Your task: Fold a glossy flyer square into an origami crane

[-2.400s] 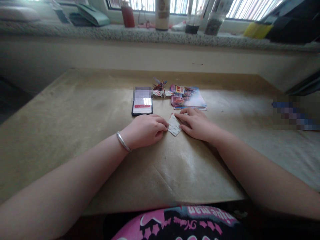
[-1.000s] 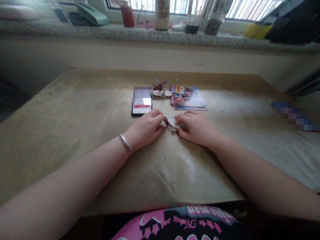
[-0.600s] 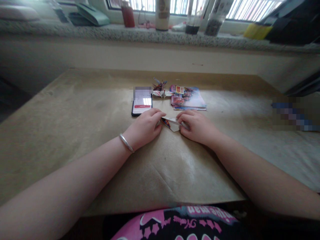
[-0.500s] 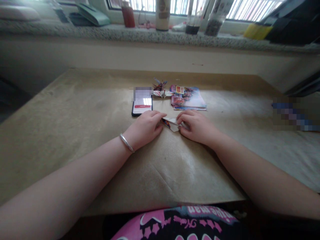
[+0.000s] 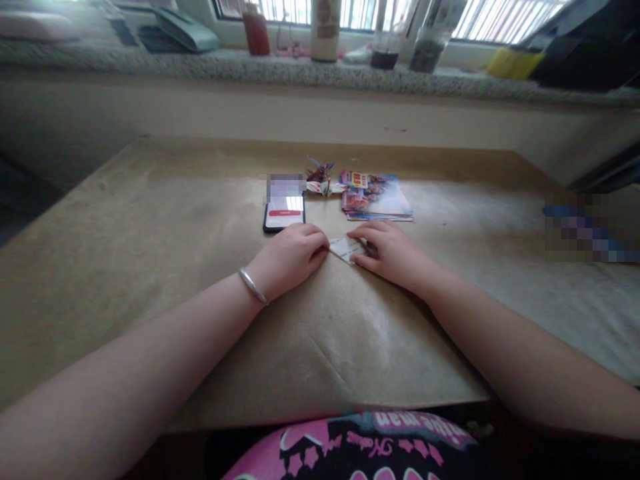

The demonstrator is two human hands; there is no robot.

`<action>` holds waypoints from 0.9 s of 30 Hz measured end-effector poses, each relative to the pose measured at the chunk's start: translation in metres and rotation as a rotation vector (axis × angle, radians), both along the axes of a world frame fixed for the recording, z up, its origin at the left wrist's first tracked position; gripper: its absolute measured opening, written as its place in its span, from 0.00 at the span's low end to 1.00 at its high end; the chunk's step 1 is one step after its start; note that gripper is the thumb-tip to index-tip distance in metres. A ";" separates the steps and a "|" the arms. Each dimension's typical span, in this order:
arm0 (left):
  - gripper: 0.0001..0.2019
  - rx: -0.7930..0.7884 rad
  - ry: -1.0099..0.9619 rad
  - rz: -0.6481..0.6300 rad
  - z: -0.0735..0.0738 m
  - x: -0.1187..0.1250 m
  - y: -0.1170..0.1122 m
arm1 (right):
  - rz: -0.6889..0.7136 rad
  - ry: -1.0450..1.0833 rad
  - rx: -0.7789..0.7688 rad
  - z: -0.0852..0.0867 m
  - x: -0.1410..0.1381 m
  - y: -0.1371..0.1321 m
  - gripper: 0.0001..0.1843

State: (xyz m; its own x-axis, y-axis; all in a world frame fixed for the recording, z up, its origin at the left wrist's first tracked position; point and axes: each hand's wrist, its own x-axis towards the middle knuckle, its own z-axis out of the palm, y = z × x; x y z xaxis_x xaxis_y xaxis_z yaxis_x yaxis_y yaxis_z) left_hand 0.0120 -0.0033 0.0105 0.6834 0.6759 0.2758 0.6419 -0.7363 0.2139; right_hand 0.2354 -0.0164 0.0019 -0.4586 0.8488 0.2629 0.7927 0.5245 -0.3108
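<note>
A small folded piece of paper [image 5: 346,249], pale side up with faint printing, lies on the table between my hands. My left hand [image 5: 296,250], with a silver bangle at the wrist, pinches the paper's left corner between thumb and fingers. Over the right part of the paper curls my right hand [image 5: 387,252]; its index finger and thumb touch the sheet at the far and near edges. The paper's right end is hidden under those fingers.
Just beyond my left hand lies a phone [image 5: 285,210] with its screen lit. Folded paper figures [image 5: 323,180] sit beside it. A stack of colourful printed sheets [image 5: 383,197] lies to their right. Bottles [image 5: 326,30] line the windowsill [image 5: 280,67] behind the table [image 5: 200,200].
The paper's raised flap with the coloured print now lies flat, leaving a pale face up. My right thumb and index finger have spread apart over it. My left hand has barely moved.
</note>
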 end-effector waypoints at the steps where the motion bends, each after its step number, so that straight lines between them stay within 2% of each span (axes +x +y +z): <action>1: 0.09 0.008 0.004 0.012 0.000 0.000 0.000 | 0.001 0.003 -0.003 0.000 0.000 0.000 0.21; 6: 0.12 0.025 0.016 0.050 0.000 0.001 -0.002 | -0.041 0.118 -0.113 0.001 -0.002 0.000 0.22; 12: 0.14 -0.055 -0.087 0.110 0.000 0.000 -0.004 | -0.136 0.207 -0.230 0.004 -0.005 -0.001 0.08; 15: 0.15 -0.143 -0.204 0.157 -0.002 0.001 -0.006 | -0.199 0.325 -0.260 0.003 -0.006 -0.002 0.06; 19: 0.25 -0.292 -0.428 0.211 -0.007 0.002 -0.007 | -0.237 0.472 -0.248 0.001 -0.008 -0.001 0.06; 24: 0.18 -0.373 -0.613 0.239 -0.012 0.004 -0.004 | -0.263 0.603 -0.235 0.003 -0.011 -0.003 0.08; 27: 0.13 -0.333 -0.503 0.248 -0.007 0.006 -0.004 | -0.292 0.641 -0.275 0.005 -0.011 -0.004 0.09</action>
State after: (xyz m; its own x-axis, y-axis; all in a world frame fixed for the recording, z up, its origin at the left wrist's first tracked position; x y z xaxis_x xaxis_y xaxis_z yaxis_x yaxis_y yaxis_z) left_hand 0.0177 -0.0072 0.0036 0.3380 0.9017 0.2695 0.5467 -0.4212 0.7237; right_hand 0.2241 -0.0207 0.0073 -0.0337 0.9859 0.1641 0.5073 0.1584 -0.8471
